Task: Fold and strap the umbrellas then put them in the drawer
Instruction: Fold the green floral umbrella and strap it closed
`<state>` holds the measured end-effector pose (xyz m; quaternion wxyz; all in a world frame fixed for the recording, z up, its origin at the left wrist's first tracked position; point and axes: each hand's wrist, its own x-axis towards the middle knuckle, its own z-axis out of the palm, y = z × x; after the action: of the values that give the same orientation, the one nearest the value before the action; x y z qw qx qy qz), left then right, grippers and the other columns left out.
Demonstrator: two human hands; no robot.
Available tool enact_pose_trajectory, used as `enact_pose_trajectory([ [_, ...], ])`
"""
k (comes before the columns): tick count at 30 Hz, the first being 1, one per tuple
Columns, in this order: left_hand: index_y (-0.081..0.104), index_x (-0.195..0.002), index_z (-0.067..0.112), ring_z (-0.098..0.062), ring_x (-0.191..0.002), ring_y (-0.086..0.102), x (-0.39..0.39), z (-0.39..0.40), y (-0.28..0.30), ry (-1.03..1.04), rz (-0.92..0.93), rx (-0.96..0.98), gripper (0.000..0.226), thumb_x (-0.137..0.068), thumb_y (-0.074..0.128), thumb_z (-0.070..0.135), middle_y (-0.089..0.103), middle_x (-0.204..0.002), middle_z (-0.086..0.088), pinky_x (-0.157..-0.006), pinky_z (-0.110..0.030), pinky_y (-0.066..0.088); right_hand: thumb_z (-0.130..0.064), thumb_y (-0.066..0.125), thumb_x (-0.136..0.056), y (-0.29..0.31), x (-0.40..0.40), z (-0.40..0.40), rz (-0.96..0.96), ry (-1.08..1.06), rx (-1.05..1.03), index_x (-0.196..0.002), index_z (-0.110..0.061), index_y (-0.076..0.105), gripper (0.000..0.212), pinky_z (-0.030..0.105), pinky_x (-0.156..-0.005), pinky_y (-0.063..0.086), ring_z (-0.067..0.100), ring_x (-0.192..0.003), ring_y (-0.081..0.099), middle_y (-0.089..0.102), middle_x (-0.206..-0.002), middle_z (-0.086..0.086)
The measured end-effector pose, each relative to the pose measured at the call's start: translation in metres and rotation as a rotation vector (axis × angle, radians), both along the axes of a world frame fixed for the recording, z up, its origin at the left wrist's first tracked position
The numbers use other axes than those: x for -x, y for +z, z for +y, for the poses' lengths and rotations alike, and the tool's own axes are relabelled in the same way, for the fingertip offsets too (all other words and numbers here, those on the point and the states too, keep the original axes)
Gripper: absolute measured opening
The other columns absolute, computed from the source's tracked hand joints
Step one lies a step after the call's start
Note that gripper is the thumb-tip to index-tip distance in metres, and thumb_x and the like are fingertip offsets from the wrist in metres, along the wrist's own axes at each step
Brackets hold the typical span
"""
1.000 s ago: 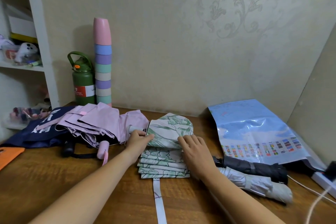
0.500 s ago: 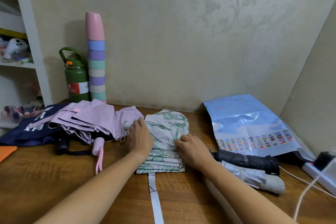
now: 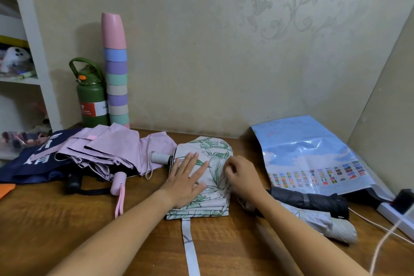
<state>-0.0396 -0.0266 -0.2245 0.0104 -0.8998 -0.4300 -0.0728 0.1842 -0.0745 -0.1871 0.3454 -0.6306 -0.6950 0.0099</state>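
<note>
Shelf: white shelf unit (image 3: 33, 51) stands at the far left, with a white soft toy (image 3: 15, 57) on one board.
Navy cloth: dark blue fabric with white print (image 3: 33, 163) lies on the wooden tabletop (image 3: 56, 219), partly under the pink umbrella.
Bottle: green metal flask with a loop handle (image 3: 90, 98) stands at the wall, just beside a tall stack of pastel plastic cups (image 3: 115, 69).
Pink umbrella: lilac-pink folding umbrella (image 3: 107, 152), still loose and not strapped, lies left of the middle; its pink handle with a wrist loop (image 3: 118, 184) points to the near side.
Left hand: left hand (image 3: 186, 181) lies flat with straight, spread fingers and presses on the floral umbrella; it holds nothing.
Floral umbrella: white folding umbrella with green leaf print (image 3: 206, 177) lies in the middle of the tabletop, folded in flat layers, its grey handle (image 3: 160, 158) pointing left; its white strap (image 3: 189, 244) lies loose toward the near edge.
Right hand: right hand (image 3: 243, 177) has curled fingers and pinches the fabric at the right edge of the floral umbrella.
Rolled umbrellas: black folded umbrella (image 3: 309, 200) and light grey folded umbrella (image 3: 322, 223) lie side by side, touching, right of the right hand.
Bag: glossy blue plastic bag with small flags printed (image 3: 309, 159) lies behind them.
Power strip: white power strip (image 3: 394, 213) with cables is at the far right edge.
</note>
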Motion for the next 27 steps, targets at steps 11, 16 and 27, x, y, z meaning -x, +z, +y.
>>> enact_pose_trajectory([
  [11,-0.025,-0.156,0.044,-0.012,-0.143,-0.047,0.002,0.0,-0.003,0.005,-0.014,0.007,0.089,-0.078,-0.01,0.084,-0.043,-0.161,0.004,-0.122,-0.05,-0.021,-0.017,0.063,-0.092,0.015,0.002,0.037,0.903,-0.169,0.274,-0.136,-0.017,0.051,0.046,0.043,-0.094,0.055,0.017,-0.104,0.061,0.061,-0.126,0.005],
  [16,-0.024,-0.157,0.044,-0.012,-0.144,-0.046,0.002,0.001,-0.005,0.008,-0.021,0.004,0.088,-0.08,-0.007,0.084,-0.042,-0.161,0.005,-0.122,-0.05,-0.02,-0.021,0.076,-0.091,0.029,0.012,0.032,1.11,-0.088,0.158,-0.149,-0.014,0.035,0.072,0.04,-0.094,0.05,0.009,-0.097,0.058,0.06,-0.107,-0.004],
  [27,-0.009,-0.161,0.043,-0.018,-0.154,-0.028,0.002,0.001,-0.008,0.031,-0.051,0.011,0.092,-0.08,-0.004,0.085,-0.018,-0.171,0.0,-0.123,-0.048,-0.02,-0.032,0.076,-0.081,0.02,0.027,0.009,0.106,0.01,0.089,-0.128,-0.031,0.061,0.049,0.039,-0.086,0.052,0.013,-0.103,0.061,0.068,-0.113,-0.012],
])
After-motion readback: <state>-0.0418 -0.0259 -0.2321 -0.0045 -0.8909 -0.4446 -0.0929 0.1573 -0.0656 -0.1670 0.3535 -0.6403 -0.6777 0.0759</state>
